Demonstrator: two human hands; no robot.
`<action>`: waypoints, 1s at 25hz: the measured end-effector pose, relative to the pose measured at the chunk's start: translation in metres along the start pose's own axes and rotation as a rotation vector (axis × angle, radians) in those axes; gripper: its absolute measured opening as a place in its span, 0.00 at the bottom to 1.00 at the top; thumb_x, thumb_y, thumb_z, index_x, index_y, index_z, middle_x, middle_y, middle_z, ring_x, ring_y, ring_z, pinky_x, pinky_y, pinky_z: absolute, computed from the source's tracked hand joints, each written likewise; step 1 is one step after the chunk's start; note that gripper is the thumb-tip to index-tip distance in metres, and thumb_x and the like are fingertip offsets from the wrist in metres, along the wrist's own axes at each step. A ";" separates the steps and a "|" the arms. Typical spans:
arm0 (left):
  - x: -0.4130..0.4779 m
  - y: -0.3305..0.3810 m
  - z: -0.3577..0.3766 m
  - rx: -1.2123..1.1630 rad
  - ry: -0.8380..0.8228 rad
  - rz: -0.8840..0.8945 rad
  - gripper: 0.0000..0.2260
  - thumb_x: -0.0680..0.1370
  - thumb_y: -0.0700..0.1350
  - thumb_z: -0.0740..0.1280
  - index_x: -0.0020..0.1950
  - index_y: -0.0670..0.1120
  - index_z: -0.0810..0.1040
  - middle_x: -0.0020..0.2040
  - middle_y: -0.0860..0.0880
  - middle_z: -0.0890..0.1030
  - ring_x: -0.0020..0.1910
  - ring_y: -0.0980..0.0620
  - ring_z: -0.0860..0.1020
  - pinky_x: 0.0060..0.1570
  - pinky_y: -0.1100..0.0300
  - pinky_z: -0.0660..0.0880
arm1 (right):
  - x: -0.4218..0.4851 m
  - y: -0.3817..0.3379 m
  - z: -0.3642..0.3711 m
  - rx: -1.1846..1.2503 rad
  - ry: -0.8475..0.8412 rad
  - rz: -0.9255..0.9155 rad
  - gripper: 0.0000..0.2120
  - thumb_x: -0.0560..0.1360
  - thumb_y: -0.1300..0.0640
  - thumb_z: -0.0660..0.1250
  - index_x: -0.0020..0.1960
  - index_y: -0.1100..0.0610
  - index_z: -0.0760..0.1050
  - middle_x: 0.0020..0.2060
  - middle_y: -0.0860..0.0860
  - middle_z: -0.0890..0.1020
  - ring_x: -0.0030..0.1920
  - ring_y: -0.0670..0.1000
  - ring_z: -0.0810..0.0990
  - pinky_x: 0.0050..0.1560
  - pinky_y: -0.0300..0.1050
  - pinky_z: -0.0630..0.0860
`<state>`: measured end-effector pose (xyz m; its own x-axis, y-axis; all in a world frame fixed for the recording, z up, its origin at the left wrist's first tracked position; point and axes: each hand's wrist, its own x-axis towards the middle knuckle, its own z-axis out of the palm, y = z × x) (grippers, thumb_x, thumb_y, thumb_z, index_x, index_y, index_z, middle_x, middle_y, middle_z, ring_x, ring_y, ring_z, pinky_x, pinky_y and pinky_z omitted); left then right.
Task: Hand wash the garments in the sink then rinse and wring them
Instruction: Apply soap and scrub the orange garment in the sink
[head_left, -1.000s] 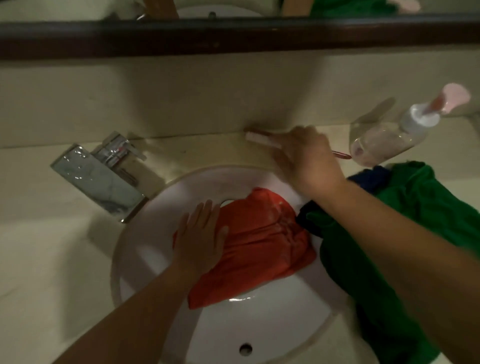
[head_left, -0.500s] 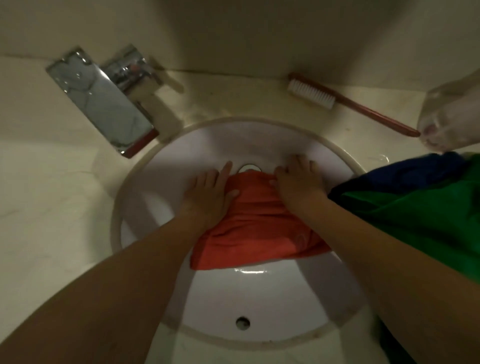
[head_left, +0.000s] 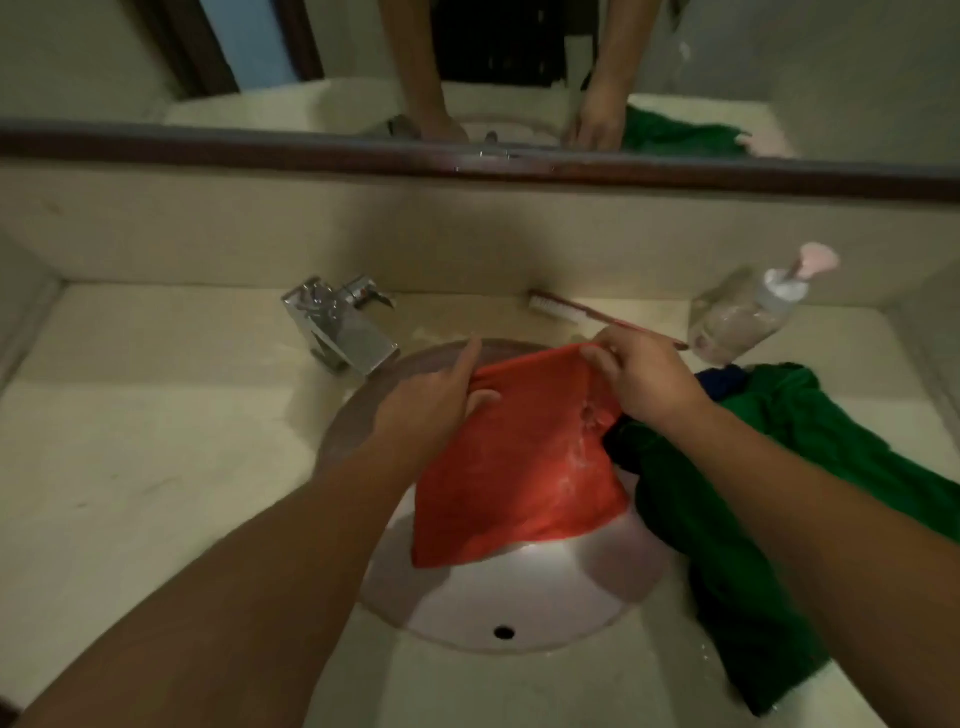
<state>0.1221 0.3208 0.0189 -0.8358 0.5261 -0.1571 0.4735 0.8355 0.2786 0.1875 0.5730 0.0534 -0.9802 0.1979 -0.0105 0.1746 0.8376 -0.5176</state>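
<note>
Garment (head_left: 519, 467), orange-red, soap-flecked, top edge in grip of left hand (head_left: 431, 405) and right hand (head_left: 644, 379)

A cream counter (head_left: 130, 415) spreads from 8 o'clock round to 4 o'clock in dim, yellowish light, backed by a low wall (head_left: 467, 234) of the same colour. At 12 o'clock a dark wooden frame (head_left: 208, 143) edges a mirror (head_left: 831, 67). The mirror reflects a pale blue strip (head_left: 241, 36) at 11 o'clock.
</note>
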 end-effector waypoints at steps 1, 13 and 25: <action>-0.002 0.008 -0.018 0.014 0.057 0.050 0.32 0.81 0.66 0.58 0.80 0.52 0.58 0.60 0.41 0.82 0.57 0.36 0.81 0.51 0.46 0.75 | 0.001 -0.009 -0.020 -0.014 0.031 0.012 0.10 0.83 0.52 0.67 0.50 0.58 0.83 0.45 0.59 0.85 0.49 0.61 0.82 0.45 0.49 0.69; -0.071 0.018 -0.088 0.224 0.297 0.337 0.27 0.81 0.63 0.59 0.76 0.52 0.69 0.49 0.43 0.84 0.46 0.41 0.84 0.37 0.53 0.74 | -0.085 -0.057 -0.059 0.002 0.183 -0.030 0.12 0.83 0.49 0.64 0.47 0.55 0.81 0.41 0.54 0.83 0.43 0.56 0.81 0.47 0.57 0.78; -0.077 0.009 0.022 0.151 0.038 0.158 0.36 0.80 0.67 0.40 0.83 0.50 0.55 0.69 0.46 0.77 0.66 0.44 0.75 0.65 0.47 0.68 | -0.101 -0.020 0.019 -0.169 -0.150 0.210 0.22 0.83 0.38 0.52 0.64 0.48 0.79 0.53 0.54 0.80 0.56 0.60 0.78 0.58 0.58 0.77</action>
<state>0.1972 0.2914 0.0133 -0.7561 0.6488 -0.0864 0.6337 0.7586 0.1516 0.2811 0.5268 0.0482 -0.9218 0.3087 -0.2344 0.3754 0.8616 -0.3417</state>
